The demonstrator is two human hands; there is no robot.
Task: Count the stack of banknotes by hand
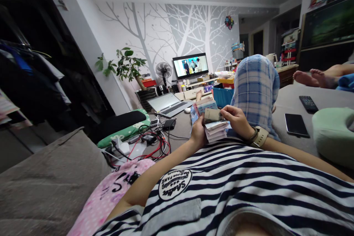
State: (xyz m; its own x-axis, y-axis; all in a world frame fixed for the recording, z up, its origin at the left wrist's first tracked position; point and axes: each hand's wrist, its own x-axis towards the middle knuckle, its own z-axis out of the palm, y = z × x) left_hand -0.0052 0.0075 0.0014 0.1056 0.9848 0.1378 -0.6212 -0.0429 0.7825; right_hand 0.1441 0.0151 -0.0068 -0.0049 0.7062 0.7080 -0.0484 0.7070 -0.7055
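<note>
A thick bundle of banknotes (217, 131) is held in front of my belly, over the striped shirt. My left hand (198, 132) is closed round its left side, with the thumb lying on the notes. Pinkish and blue notes fan out at the top, and paler ends hang toward me. On top shows a greenish-grey banknote (212, 115). At its right edge, my right hand (237, 118) pinches it between thumb and fingers. A watch with a pale strap (260, 136) is on my right wrist.
To the left are an open laptop (170, 105), a white mouse (187, 110) and tangled cables (155, 138). On the right lie a phone (296, 125), a remote control (308, 103) and a green neck pillow (332, 132). Another person's bare feet (315, 78) rest at far right.
</note>
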